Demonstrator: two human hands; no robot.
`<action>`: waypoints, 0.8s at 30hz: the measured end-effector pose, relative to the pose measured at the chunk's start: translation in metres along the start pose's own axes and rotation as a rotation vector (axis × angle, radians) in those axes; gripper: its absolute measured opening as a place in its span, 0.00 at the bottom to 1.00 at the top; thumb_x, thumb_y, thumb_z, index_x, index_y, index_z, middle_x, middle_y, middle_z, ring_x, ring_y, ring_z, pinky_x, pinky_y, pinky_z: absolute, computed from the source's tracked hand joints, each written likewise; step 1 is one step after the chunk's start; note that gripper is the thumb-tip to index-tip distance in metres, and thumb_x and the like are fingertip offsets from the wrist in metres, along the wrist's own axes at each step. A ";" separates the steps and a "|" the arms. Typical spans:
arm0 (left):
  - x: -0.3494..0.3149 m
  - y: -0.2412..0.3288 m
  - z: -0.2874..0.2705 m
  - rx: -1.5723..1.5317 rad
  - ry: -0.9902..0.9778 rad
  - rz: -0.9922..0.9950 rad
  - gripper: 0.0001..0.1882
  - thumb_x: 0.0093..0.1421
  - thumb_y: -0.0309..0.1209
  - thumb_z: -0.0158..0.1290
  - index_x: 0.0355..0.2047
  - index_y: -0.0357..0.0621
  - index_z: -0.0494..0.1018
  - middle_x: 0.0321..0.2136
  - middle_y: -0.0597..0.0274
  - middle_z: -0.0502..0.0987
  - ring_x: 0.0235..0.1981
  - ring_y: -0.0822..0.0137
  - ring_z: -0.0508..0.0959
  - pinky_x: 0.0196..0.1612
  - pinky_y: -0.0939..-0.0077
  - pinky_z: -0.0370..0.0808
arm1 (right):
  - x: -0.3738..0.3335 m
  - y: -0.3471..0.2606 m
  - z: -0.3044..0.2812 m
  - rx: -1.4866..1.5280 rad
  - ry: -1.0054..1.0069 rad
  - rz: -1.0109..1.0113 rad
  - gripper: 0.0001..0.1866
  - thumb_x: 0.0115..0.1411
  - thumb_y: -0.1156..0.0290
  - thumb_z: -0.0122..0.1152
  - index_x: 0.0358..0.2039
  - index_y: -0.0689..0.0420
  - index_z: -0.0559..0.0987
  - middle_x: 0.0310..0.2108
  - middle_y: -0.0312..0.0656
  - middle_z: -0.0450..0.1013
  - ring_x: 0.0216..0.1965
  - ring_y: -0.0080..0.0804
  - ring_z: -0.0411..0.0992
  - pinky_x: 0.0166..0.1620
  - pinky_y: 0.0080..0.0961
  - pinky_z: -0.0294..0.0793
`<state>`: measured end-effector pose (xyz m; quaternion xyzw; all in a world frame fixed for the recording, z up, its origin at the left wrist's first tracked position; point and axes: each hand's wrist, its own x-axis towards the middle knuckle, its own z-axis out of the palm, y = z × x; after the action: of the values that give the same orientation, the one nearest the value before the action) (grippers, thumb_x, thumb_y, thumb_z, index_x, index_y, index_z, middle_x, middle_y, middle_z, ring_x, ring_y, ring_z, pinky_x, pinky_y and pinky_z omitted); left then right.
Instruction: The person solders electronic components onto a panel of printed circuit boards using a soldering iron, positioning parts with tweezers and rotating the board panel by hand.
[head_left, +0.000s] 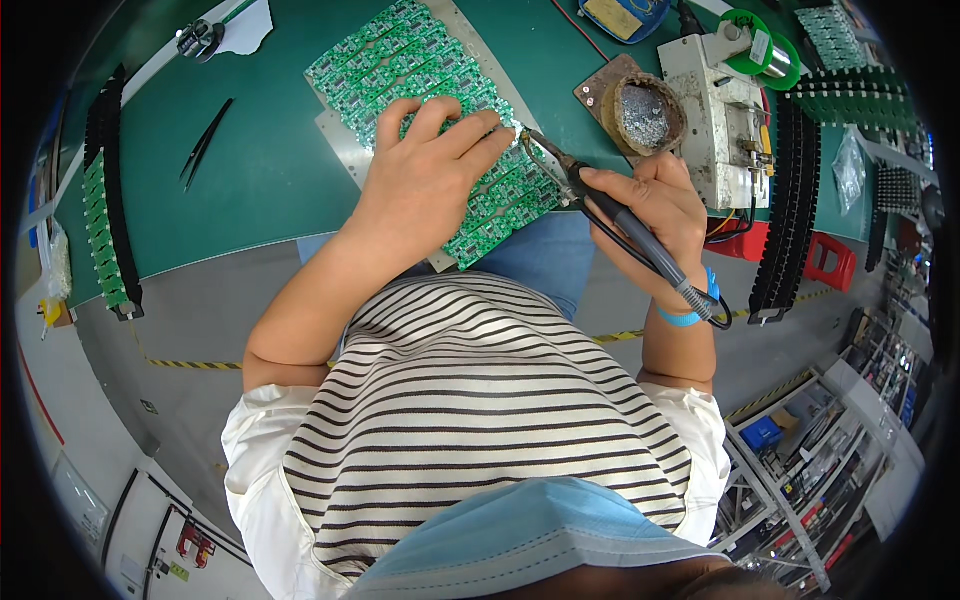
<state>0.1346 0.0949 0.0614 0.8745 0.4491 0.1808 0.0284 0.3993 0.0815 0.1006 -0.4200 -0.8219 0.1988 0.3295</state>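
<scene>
A panel of small green circuit boards [420,60] lies on a metal carrier plate [335,130] on the green bench mat. My left hand [425,175] rests flat on the boards, fingers pointing right, pinching a thin solder wire at the fingertips. My right hand [655,205] grips a dark soldering iron [600,205] like a pen. Its tip [528,135] touches the boards just beside my left fingertips. The iron's cable runs down past a blue wrist strap [690,315].
A solder-cleaning pot [645,115] and a white solder station [725,120] with a green wire spool [755,45] stand at the right. Black tweezers [205,140] lie at the left. Racks of green boards [105,220] line the left edge, black trays [795,200] the right.
</scene>
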 end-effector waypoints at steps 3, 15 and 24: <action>0.000 0.001 0.000 -0.005 0.000 -0.009 0.24 0.56 0.23 0.57 0.54 0.55 0.80 0.56 0.77 0.77 0.53 0.64 0.71 0.66 0.58 0.55 | 0.000 0.001 -0.002 -0.006 -0.015 -0.018 0.21 0.45 0.80 0.75 0.44 0.58 0.89 0.26 0.35 0.71 0.32 0.30 0.65 0.43 0.27 0.66; -0.001 -0.001 0.001 -0.015 0.002 -0.015 0.25 0.56 0.23 0.57 0.55 0.56 0.80 0.56 0.77 0.77 0.53 0.64 0.71 0.67 0.58 0.55 | -0.029 -0.007 -0.011 -0.176 0.270 0.182 0.23 0.45 0.82 0.74 0.45 0.60 0.89 0.26 0.36 0.75 0.31 0.31 0.66 0.39 0.24 0.67; 0.000 0.001 -0.002 -0.013 -0.010 -0.014 0.25 0.56 0.23 0.57 0.55 0.56 0.80 0.56 0.77 0.77 0.53 0.64 0.70 0.67 0.57 0.55 | -0.029 -0.021 -0.001 -0.025 0.344 0.231 0.24 0.44 0.82 0.73 0.46 0.60 0.88 0.26 0.35 0.80 0.31 0.31 0.66 0.39 0.24 0.67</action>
<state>0.1348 0.0947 0.0631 0.8719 0.4541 0.1794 0.0377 0.4008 0.0456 0.1034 -0.5432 -0.7023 0.1504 0.4349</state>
